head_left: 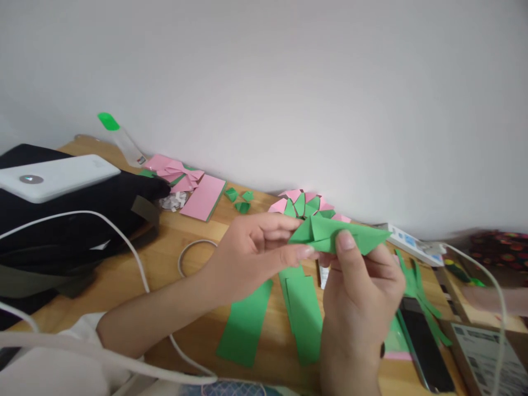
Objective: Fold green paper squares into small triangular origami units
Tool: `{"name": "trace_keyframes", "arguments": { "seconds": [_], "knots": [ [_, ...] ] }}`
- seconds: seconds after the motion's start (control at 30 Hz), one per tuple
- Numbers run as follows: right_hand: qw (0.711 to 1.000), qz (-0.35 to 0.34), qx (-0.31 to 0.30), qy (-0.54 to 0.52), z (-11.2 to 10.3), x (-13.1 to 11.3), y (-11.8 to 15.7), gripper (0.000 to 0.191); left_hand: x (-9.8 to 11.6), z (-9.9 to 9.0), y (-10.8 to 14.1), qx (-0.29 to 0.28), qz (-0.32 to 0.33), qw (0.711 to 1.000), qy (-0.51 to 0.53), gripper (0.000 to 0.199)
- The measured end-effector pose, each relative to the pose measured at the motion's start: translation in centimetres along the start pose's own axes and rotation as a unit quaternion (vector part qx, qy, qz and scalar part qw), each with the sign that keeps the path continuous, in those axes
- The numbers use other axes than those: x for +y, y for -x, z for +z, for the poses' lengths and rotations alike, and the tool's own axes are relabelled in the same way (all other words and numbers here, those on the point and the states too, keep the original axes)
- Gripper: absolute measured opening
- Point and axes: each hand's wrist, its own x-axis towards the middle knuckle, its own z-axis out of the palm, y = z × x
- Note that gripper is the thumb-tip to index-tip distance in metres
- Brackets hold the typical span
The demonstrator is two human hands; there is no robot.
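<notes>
Paper fold [325,228] | long axis near-level, sharp tip right | left fingers [303,252], right fingers [347,242] pinched closed on it

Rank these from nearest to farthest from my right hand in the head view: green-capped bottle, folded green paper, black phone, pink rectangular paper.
From your right hand:
1. Folded green paper, held in it
2. Black phone, just right
3. Pink rectangular paper, left
4. Green-capped bottle, far left by the wall

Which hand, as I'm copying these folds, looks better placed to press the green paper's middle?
Probably the right hand: its thumb rests midway along the folded green paper; the left hand holds one end.
</notes>
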Motion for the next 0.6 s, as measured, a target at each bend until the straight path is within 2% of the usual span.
{"name": "trace_keyframes", "arguments": {
  "seconds": [0.23, 0.47, 0.6],
  "knots": [
    [1.000, -0.017, 0.023, 0.002, 0.13, -0.14, 0.32, 0.008, -0.03, 0.08, -0.04, -0.006, 0.014, 1.000, 0.018, 0.012],
    [0.999, -0.020, 0.050, 0.005, -0.10, -0.20, -0.17, 0.012, -0.32, 0.04, -0.02, -0.029, 0.012, 0.996, 0.089, 0.020],
    [0.997, -0.032, 0.063, 0.010, -0.39, -0.29, -0.47, 0.017, -0.29, -0.17, 0.10, -0.038, -0.006, 0.996, 0.084, 0.027]
  ]
}}
